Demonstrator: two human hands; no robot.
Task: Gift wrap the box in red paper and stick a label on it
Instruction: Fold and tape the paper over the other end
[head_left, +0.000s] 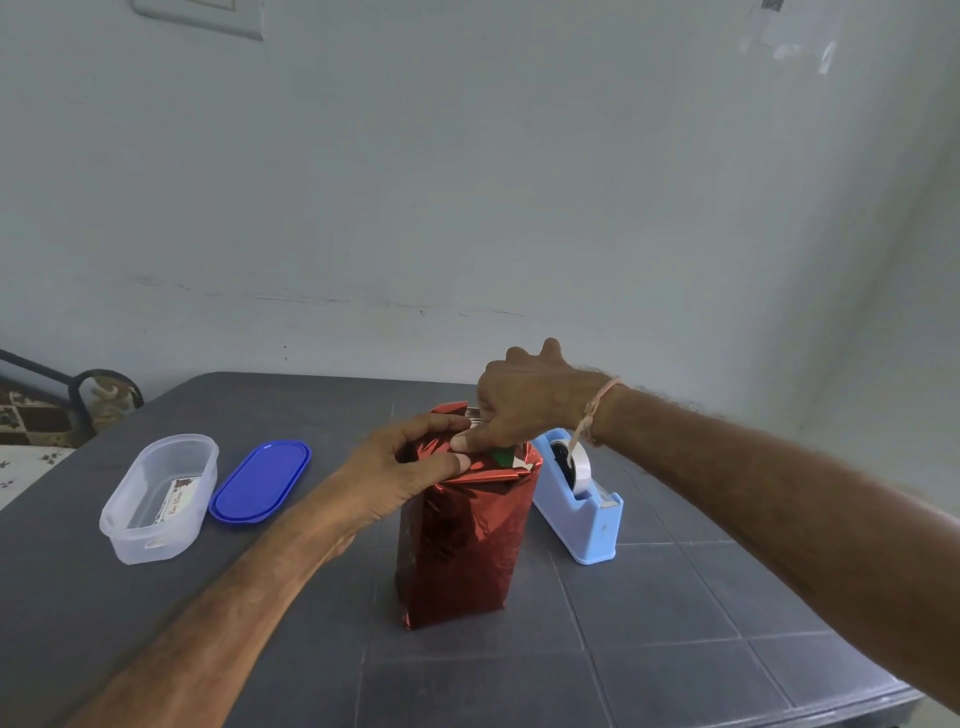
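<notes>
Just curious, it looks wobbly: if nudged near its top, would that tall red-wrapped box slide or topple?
Probably topple: the wrapped box stands on end, taller than wide. Its glossy foil looks slick, so a low push might slide it instead. The left hand and right hand on top likely steady it.

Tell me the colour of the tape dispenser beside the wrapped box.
The tape dispenser is light blue, clearest in the head view, the only one.

Likely a home: grey plastic table by a painted wall (patterned seat alongside).
</notes>
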